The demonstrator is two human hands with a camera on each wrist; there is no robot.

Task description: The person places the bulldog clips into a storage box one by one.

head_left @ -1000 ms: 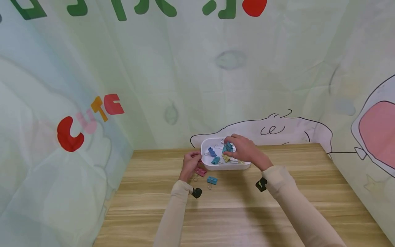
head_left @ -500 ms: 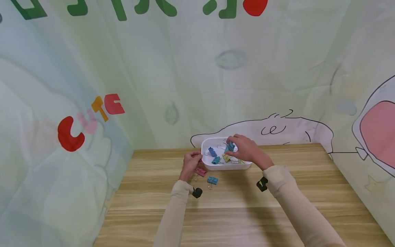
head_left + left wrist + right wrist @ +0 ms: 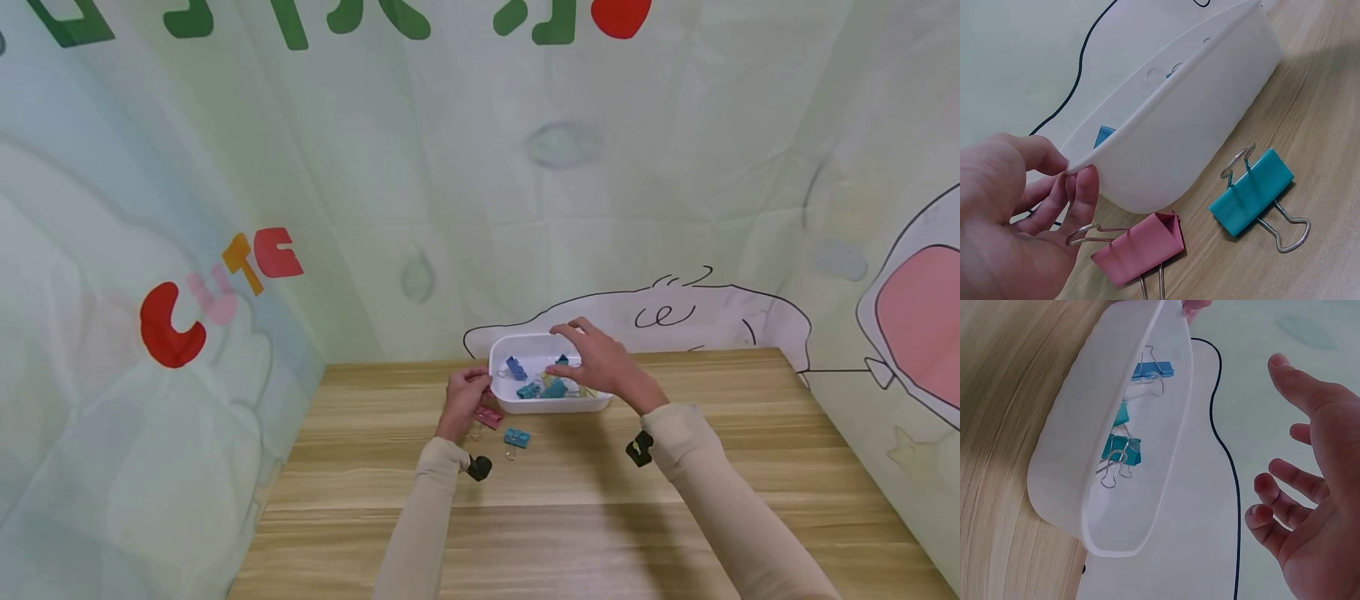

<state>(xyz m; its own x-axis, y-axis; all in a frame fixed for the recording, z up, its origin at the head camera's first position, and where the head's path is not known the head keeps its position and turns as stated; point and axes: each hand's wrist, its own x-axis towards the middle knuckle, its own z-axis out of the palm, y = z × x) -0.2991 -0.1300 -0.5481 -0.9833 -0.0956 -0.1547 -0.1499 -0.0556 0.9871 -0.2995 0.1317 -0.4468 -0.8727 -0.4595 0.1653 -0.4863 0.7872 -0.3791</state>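
Note:
A white plastic box (image 3: 555, 406) stands at the back of the table. My left hand (image 3: 461, 400) pinches its left rim between thumb and fingers, as the left wrist view shows closely. Over the box's right half, my right hand (image 3: 603, 362) is spread with nothing in its fingers. Inside lie a blue binder clip (image 3: 516, 367), several teal ones, including a teal binder clip (image 3: 555, 389) at the front wall, and some yellow ones partly hidden by the right hand. Outside, beside the left hand, are a pink binder clip (image 3: 1141, 249) and a teal-blue binder clip (image 3: 1252, 192).
The wooden table (image 3: 540, 533) reaches back to a printed cloth backdrop (image 3: 480, 208), which also hangs along both sides. Black wrist cameras sit at both cuffs, the right wrist camera (image 3: 639, 448) near the box's front right corner.
My right hand has let go of a teal binder clip, which now lies lower in the box near the front wall. Its fingers have spread apart. The left hand keeps its place on the rim.

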